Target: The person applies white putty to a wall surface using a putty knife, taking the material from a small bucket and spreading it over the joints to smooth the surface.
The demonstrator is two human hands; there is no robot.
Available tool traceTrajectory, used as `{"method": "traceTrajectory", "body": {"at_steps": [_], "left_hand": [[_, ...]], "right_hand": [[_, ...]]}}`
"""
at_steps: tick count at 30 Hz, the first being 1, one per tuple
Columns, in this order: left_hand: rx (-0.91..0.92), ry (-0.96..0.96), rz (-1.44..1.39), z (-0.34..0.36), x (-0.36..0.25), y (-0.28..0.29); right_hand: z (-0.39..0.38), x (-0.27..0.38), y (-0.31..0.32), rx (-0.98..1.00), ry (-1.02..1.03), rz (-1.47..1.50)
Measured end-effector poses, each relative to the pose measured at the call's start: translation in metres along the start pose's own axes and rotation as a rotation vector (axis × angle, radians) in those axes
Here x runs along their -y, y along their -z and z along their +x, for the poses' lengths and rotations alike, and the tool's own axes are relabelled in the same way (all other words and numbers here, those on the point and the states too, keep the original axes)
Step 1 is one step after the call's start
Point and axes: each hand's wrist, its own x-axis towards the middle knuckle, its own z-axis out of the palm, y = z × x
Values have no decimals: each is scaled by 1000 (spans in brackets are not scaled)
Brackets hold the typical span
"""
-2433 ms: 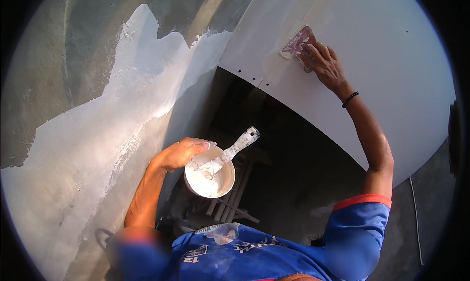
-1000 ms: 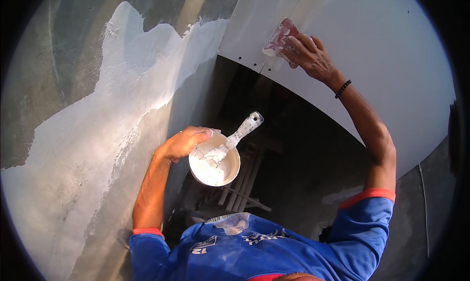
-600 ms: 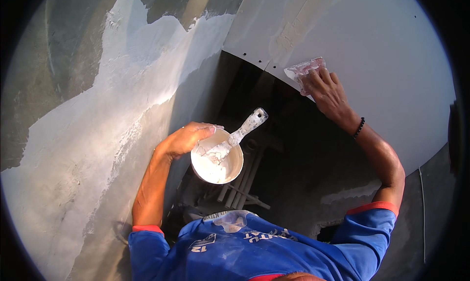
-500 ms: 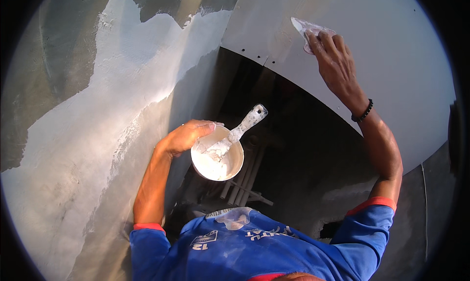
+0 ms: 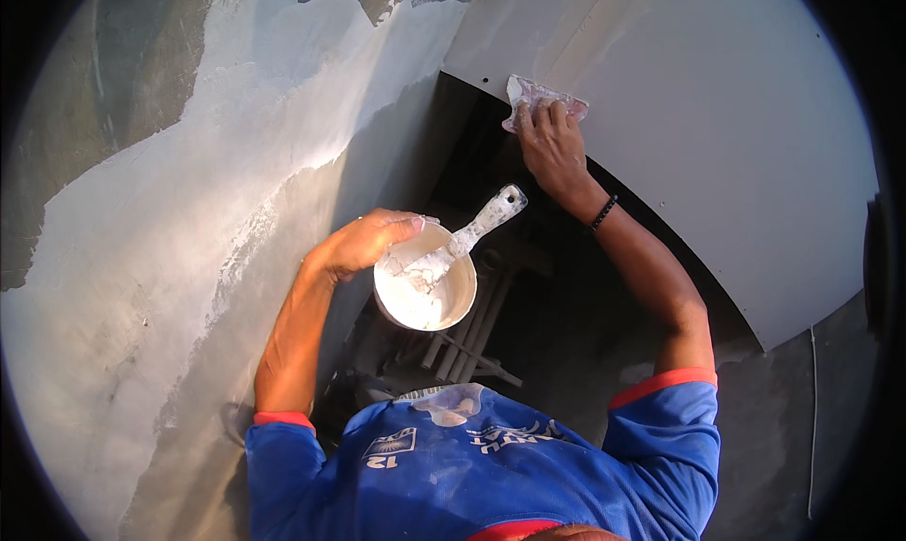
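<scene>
So we've got the flat scraper blade (image 5: pixel 543 99) up around 12 o'clock, pressed flat against the pale grey panel (image 5: pixel 717 126) right at its lower edge, where the panel meets the dark gap (image 5: pixel 557 296) below. Our right hand (image 5: pixel 552 149) has its fingers spread over the back of the blade, pinning it to the surface, so it's gripping the scraper, not loose. Looks to us like we're mid-stroke on the smoothing step, working filler along that bottom edge; whether there's any wet filler left under the blade is hard to tell from here, the hand covers most of it. Down near the centre, our left hand (image 5: pixel 363 244) is clenched round the rim of the small white tub (image 5: pixel 425 291), thumb over the lip, holding it level in mid-air. A putty knife (image 5: pixel 467 239) sits in the tub, blade buried in the white filler, handle poking out toward 1 o'clock, nobody touching it. Out at 9 to 10 o'clock the wall (image 5: pixel 189 220) already has a big pale skim patch with bare darker grey above it. Next move, we reckon, needs steady even pressure along the edge so the blade doesn't slip off into the gap, then back to the tub for a reload.
</scene>
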Motion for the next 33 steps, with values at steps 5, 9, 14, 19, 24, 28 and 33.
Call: {"method": "traceTrajectory", "body": {"at_steps": [5,9,14,19,24,28,33], "left_hand": [[-1,20,-31,0,-1,1],[-17,25,-22,0,0,2],[-31,24,-30,-5,-6,-1],[-18,16,-24,-2,-5,-1],[-14,12,-34,3,1,0],[-9,6,-42,-2,0,0],[-10,2,-31,-4,-7,-2]], "right_hand": [[-34,14,28,174,15,194],[-35,3,48,79,51,153],[-16,-22,34,-60,144,31],[-48,-9,-26,82,116,-172],[-65,15,-6,143,110,47],[-28,-6,57,66,-41,209],[8,-68,64,-52,-523,82]]}}
